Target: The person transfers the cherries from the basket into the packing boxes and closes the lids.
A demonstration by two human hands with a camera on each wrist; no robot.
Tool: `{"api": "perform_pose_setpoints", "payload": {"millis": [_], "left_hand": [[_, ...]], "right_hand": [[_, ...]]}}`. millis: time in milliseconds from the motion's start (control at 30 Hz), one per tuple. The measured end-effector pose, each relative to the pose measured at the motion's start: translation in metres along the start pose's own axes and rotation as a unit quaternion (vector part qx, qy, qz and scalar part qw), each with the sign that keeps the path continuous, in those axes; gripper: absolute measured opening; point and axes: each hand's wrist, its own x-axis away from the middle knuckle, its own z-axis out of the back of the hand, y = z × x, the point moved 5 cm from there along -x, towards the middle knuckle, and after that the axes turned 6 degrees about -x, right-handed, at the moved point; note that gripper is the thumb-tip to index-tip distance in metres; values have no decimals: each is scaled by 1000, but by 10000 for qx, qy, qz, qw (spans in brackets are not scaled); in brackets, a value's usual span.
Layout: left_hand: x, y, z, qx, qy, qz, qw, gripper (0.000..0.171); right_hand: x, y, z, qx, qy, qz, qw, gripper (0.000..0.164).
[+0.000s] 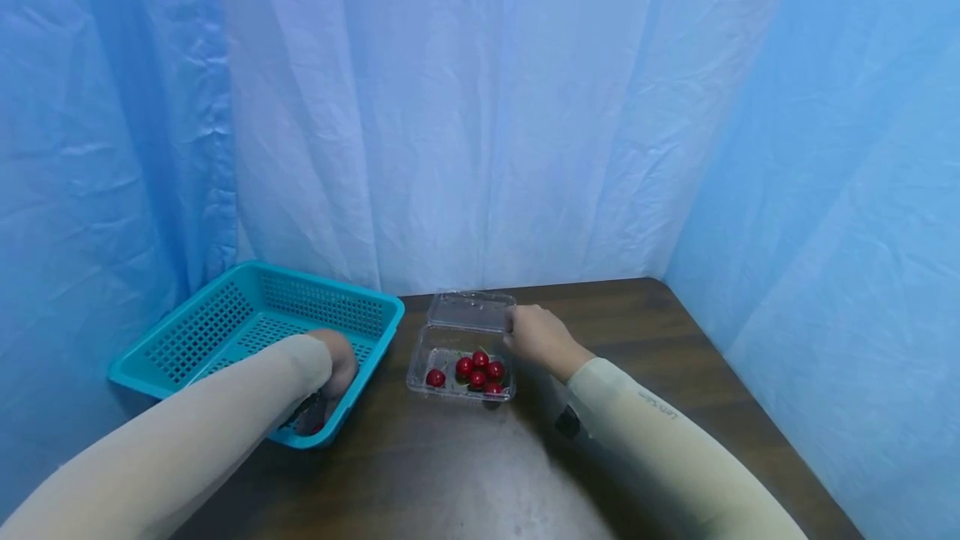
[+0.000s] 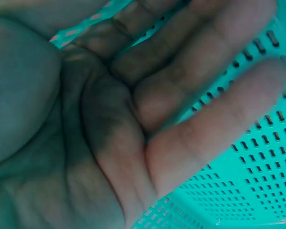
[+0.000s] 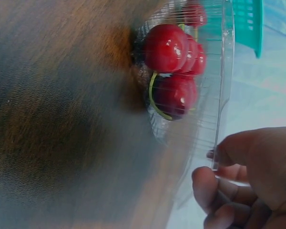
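Note:
A clear plastic clamshell box (image 1: 444,357) stands on the table with its lid (image 1: 468,311) raised at the back. Several red cherries (image 1: 477,379) with green stems lie in it, mostly on the right side. At the box's right rim, my right hand (image 1: 542,342) pinches the edge between thumb and fingers, as the right wrist view shows. My left hand (image 1: 341,363) reaches down inside a turquoise basket (image 1: 251,294). In the left wrist view its palm faces the camera, the fingers fairly straight and nothing seen held; some fingertips are cut off. A bit of red shows below that hand.
The dark wooden table (image 1: 450,473) carries both containers, the basket to the left of the box. Light blue cloth (image 1: 480,107) hangs behind and on both sides. The table's right edge runs along the cloth.

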Motion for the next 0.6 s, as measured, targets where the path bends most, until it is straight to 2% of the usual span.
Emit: {"api": "perform_pose_setpoints", "payload": {"millis": [100, 200, 333, 467, 567, 600], "left_hand": [[15, 4, -1, 176, -151, 171, 9996, 7], [26, 7, 2, -6, 110, 105, 9999, 6], [34, 10, 2, 118, -173, 97, 9997, 7], [32, 8, -1, 268, -782, 68, 9966, 9], [24, 4, -1, 11, -944, -305, 9951, 9], [20, 3, 0, -60, -906, -486, 9947, 9]], "right_hand": [[0, -1, 0, -2, -17, -12, 10000, 7], [0, 0, 0, -15, -33, -32, 10000, 7], [0, 0, 0, 52, 6, 1, 10000, 6], [0, -2, 1, 151, 44, 82, 9998, 6], [1, -2, 2, 121, 24, 92, 9999, 6], [1, -3, 2, 96, 17, 89, 9999, 6]]}}
